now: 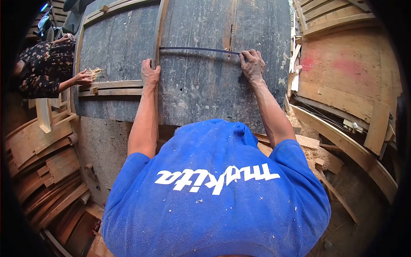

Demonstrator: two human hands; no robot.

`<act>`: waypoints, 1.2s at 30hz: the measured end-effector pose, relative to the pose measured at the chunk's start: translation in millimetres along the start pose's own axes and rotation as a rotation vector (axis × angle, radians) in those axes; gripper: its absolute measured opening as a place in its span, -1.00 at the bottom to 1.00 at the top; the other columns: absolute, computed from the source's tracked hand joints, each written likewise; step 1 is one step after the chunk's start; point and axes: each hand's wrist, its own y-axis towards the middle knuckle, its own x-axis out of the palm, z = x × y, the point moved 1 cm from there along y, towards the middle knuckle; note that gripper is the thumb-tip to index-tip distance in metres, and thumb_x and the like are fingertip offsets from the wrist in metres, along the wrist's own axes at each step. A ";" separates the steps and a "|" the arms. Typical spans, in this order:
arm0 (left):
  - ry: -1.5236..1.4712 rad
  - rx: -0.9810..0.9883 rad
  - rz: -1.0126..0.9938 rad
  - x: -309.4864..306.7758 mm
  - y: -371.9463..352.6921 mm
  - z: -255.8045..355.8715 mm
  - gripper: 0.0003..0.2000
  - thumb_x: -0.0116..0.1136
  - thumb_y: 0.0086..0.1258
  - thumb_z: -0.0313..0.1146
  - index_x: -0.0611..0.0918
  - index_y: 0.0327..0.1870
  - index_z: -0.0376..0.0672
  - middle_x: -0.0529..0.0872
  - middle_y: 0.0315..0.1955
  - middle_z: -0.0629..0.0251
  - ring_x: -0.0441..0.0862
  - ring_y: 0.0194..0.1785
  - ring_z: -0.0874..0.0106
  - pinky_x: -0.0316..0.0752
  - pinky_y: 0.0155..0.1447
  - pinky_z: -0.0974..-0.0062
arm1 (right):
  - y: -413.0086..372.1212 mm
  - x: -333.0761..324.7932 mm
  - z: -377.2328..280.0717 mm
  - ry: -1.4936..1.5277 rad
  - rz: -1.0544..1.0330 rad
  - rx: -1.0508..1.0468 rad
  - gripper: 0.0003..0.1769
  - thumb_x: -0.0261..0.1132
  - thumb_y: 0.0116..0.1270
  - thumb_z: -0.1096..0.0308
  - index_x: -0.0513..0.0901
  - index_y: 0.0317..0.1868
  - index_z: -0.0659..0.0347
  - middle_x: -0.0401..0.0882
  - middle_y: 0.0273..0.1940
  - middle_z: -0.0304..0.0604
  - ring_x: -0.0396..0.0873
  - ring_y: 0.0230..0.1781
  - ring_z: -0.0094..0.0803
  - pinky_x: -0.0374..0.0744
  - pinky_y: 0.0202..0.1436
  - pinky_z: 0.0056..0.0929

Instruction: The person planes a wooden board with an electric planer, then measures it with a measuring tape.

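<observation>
A wooden frame (158,25) lies on the dark, scuffed worktable (197,81). My left hand (150,73) is closed at the frame's near right corner, its fingers curled against the upright rail. A thin, dark, straight strip (201,49) spans from that rail across the tabletop to my right hand (253,65). The fingers of my right hand are pinched on the strip's right end. Whether the strip is a blade or a ruler I cannot make out. A narrow slot (231,36) runs in the tabletop just beyond it.
At the left, another person in a dark floral top (38,64) has one hand (82,78) by wood shavings (95,73) at the frame. Stacked boards (60,167) stand at lower left. Wooden panels (342,68) and offcuts (308,141) lie to the right.
</observation>
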 end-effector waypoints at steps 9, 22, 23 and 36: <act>-0.020 0.033 0.040 -4.5 -1.0 9.7 -0.55 0.41 0.15 -0.42 0.58 0.09 -0.27 0.62 -0.03 -0.01 0.63 0.04 -0.03 0.56 0.15 0.13 | -3.0 1.3 0.4 0.000 0.007 0.008 -0.86 0.40 0.38 0.14 0.78 -0.13 -0.09 0.65 -0.13 -0.37 0.62 -0.01 -0.28 0.66 0.04 -0.20; 0.001 0.027 0.027 -6.1 -1.6 9.1 -0.55 0.41 0.16 -0.39 0.59 0.09 -0.28 0.63 -0.04 0.00 0.63 0.05 -0.03 0.56 0.16 0.12 | -3.9 3.7 3.2 0.004 0.034 -0.019 -0.87 0.41 0.37 0.13 0.78 -0.14 -0.12 0.65 -0.14 -0.36 0.62 -0.03 -0.29 0.66 0.02 -0.22; -0.006 0.010 0.023 -5.9 -0.6 9.7 -0.55 0.42 0.15 -0.38 0.60 0.08 -0.28 0.64 -0.05 0.00 0.63 0.05 -0.02 0.55 0.16 0.13 | -2.6 2.0 3.5 0.020 0.024 -0.014 -0.87 0.41 0.38 0.13 0.78 -0.14 -0.11 0.66 -0.14 -0.35 0.63 -0.03 -0.28 0.66 0.02 -0.23; 0.095 -0.013 -0.065 5.6 82.8 38.7 -0.49 0.50 0.19 -0.25 0.62 0.09 -0.37 0.65 -0.05 -0.14 0.61 0.07 -0.09 0.53 0.18 0.08 | 121.0 11.0 39.5 -0.038 0.008 0.057 -0.75 0.36 0.43 0.02 0.83 -0.04 -0.11 0.70 -0.05 -0.30 0.63 0.10 -0.29 0.66 0.12 -0.24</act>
